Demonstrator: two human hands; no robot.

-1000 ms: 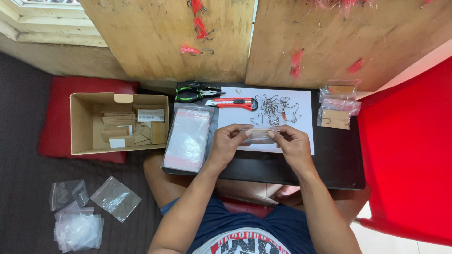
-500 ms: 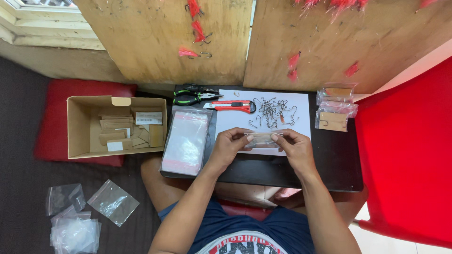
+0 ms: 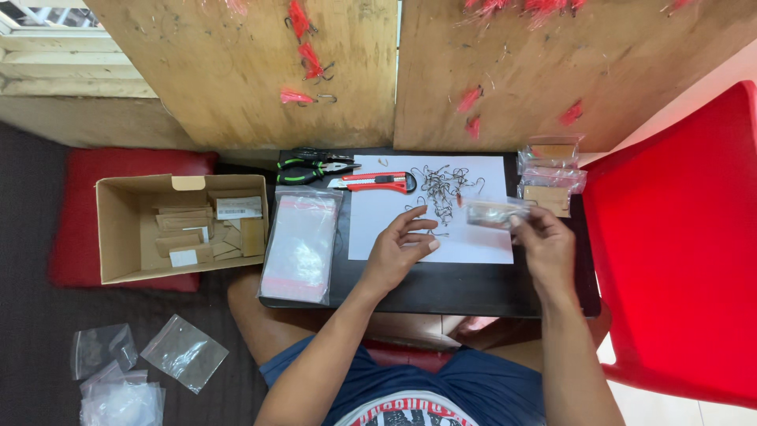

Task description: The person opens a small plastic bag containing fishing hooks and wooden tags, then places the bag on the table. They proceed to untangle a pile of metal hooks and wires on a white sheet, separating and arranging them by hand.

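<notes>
My right hand [image 3: 546, 246] holds a small clear plastic bag [image 3: 490, 212] by its right end, lifted just above a white paper sheet [image 3: 378, 213]. My left hand [image 3: 400, 249] rests on that sheet with fingers spread and empty, just below a heap of small dark metal hooks [image 3: 441, 188]. The sheet lies on a black tabletop [image 3: 441, 284].
A red utility knife [image 3: 374, 183] and green-handled pliers [image 3: 314, 166] lie at the table's back. A stack of clear bags [image 3: 301, 244] sits left, packed bags [image 3: 552, 175] right. An open cardboard box [image 3: 180, 226] is on a red cushion. Loose bags [image 3: 183, 352] lie on the floor. A red chair [image 3: 678, 244] stands right.
Both hands held the small bag together before. My left hand has let go and dropped onto the paper, while my right hand carried the bag to the right.
</notes>
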